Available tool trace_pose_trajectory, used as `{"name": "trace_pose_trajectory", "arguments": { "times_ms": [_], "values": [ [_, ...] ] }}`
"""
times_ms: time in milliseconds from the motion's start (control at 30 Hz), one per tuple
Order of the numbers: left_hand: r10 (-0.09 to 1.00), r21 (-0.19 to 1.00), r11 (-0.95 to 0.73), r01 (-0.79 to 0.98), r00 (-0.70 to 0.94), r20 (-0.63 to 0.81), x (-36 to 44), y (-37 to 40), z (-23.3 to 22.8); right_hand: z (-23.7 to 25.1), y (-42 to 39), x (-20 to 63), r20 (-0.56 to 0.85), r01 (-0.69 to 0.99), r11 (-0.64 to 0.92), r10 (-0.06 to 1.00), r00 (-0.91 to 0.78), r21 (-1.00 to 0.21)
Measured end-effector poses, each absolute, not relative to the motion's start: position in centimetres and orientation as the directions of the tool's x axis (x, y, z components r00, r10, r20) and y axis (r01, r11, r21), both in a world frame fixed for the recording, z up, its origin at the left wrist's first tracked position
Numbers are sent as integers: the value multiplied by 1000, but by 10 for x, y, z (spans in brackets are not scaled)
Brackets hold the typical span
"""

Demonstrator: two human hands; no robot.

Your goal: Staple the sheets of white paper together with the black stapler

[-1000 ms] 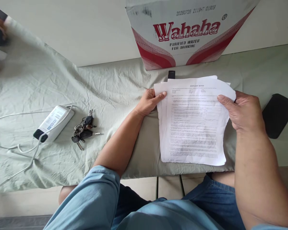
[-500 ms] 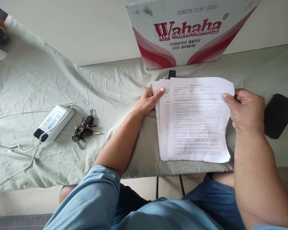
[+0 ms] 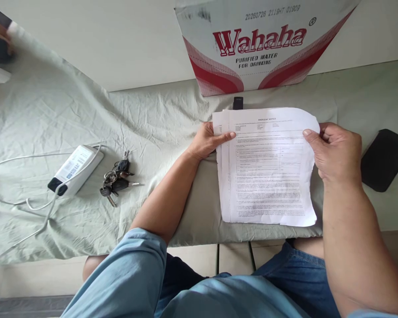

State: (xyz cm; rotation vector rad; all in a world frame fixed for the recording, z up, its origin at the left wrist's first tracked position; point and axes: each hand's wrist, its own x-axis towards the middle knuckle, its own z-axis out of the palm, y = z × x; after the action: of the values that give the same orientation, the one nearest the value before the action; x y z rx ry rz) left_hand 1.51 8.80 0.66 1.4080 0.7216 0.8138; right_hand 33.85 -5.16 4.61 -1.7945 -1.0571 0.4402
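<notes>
A small stack of printed paper sheets (image 3: 268,176) is held upright-facing in front of me, the top page headed "OVERLEAF NOTES". My left hand (image 3: 208,139) grips the stack's left edge, its thumb lying across the front and its fingers hidden behind. At the upper right edge, my right hand (image 3: 334,148) pinches the paper between thumb and fingers. The sheets overlap closely, with strips of the lower ones showing along the left. Their right edge is wavy and the top right corner bends back.
A Wahaha water carton (image 3: 262,48) stands behind the papers, with a small black object (image 3: 238,103) before it. Left on the green cloth (image 3: 162,119) lie a bunch of keys (image 3: 117,176) and a white power bank (image 3: 74,170) with a cable. A black flat pad (image 3: 386,160) lies right.
My right hand has moved slightly left with the top sheet, so it covers more of the sheets beneath. My left thumb now reaches over onto the top sheet's left edge.
</notes>
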Motion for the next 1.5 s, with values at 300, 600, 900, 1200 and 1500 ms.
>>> {"name": "trace_pose_trajectory", "arguments": {
  "times_ms": [300, 600, 900, 1200, 1500],
  "values": [
    [987, 953, 18, -303, 160, 32, 22, 99, -6, 56, -51, 342, -185, 7, -214, 861, 474, -977],
    [998, 897, -48, -439, -51, 28, 12, 125, -18, 73, -59, 321, -316, -222, -264, 916, 247, -939],
    [984, 921, -14, -389, 160, 83, 9, 110, 5, 70, -47, 315, 278, 189, 211, 829, 485, -959],
    [967, 985, -22, -174, 247, 66, 0, 109, 3, 74, -57, 345, 303, 301, 187, 863, 404, -935],
    [933, 993, -72, -91, 345, 100, -10, 111, -3, 79, -62, 343, 300, 238, 221, 877, 375, -946]
  ]
}}
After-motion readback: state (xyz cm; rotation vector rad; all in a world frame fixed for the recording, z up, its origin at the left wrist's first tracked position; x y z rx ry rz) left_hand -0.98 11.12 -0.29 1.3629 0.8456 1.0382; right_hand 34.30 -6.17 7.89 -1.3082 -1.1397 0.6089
